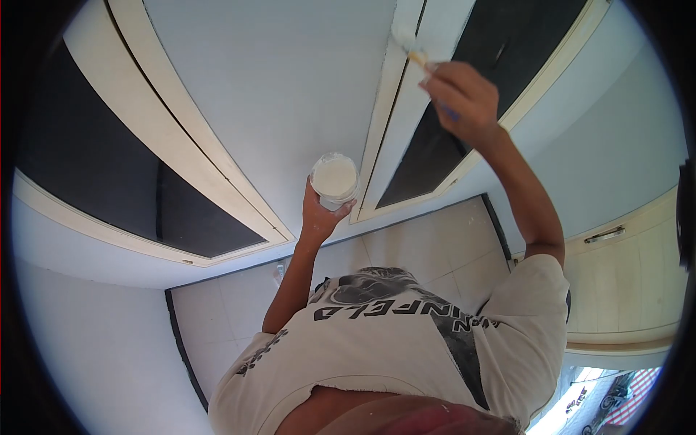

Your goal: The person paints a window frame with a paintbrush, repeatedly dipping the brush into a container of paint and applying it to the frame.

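Note:
My left hand (324,213) is wrapped round a tub of white paint (335,178), held upright with its open top facing me. Up and to the right, my right hand (464,99) grips a paintbrush (417,58) by its yellowish handle. The brush's pale bristles are at the cream frame (391,87) of the right-hand window; whether they touch it I cannot tell. A blue mark or object shows by my right palm, too blurred to name.
Another cream-framed window with dark glass (109,156) is on the left. Between the windows runs a pale wall (275,80). Below lies a tiled floor (406,243) with dark skirting. A cream cabinet door (623,275) with a metal handle stands at right.

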A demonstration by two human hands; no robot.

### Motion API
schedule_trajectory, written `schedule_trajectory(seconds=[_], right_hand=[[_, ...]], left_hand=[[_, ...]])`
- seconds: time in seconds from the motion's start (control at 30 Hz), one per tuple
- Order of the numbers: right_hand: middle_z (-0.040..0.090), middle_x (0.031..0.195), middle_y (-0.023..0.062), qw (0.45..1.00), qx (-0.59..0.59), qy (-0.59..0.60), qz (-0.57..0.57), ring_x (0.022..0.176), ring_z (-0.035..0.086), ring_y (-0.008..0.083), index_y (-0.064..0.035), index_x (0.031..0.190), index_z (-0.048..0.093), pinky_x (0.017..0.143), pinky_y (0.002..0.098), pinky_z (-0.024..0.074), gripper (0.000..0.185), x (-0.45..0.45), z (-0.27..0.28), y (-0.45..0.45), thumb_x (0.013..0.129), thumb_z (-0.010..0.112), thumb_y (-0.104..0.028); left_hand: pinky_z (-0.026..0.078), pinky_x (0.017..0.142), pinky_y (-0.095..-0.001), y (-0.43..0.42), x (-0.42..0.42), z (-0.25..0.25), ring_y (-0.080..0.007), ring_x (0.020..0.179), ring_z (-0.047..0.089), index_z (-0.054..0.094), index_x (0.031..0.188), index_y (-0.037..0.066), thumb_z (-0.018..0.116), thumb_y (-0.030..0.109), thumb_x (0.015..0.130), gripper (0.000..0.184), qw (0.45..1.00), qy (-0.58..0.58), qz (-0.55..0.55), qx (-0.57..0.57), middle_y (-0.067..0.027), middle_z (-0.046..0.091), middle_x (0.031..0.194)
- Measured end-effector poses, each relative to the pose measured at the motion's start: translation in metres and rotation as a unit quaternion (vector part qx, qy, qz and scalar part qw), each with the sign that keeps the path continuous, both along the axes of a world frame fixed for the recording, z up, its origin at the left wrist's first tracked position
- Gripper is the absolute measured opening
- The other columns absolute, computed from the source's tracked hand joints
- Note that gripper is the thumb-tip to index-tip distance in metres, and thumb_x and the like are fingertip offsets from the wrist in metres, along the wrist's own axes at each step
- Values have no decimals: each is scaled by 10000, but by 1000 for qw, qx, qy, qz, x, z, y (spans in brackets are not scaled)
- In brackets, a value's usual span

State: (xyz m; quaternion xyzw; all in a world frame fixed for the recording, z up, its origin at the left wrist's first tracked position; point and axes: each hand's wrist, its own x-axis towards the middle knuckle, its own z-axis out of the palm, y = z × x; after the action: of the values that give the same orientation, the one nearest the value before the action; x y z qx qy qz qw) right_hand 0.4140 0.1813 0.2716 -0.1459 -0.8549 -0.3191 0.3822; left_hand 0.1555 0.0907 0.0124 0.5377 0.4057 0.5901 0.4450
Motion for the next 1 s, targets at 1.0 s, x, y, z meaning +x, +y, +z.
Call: schedule_trajectory(seconds=[1.0], right_hand=[[721, 899, 79, 774, -554, 275, 134, 814, 660, 96, -13, 948, 719, 730, 241, 508, 67, -32, -22, -68, 904, 769, -16]], left_hand=[[418, 1163, -427, -7, -18, 18, -308, 1368, 512, 434, 1483, 81, 891, 38, 632, 967, 990, 134, 16, 38, -137, 517, 1446]])
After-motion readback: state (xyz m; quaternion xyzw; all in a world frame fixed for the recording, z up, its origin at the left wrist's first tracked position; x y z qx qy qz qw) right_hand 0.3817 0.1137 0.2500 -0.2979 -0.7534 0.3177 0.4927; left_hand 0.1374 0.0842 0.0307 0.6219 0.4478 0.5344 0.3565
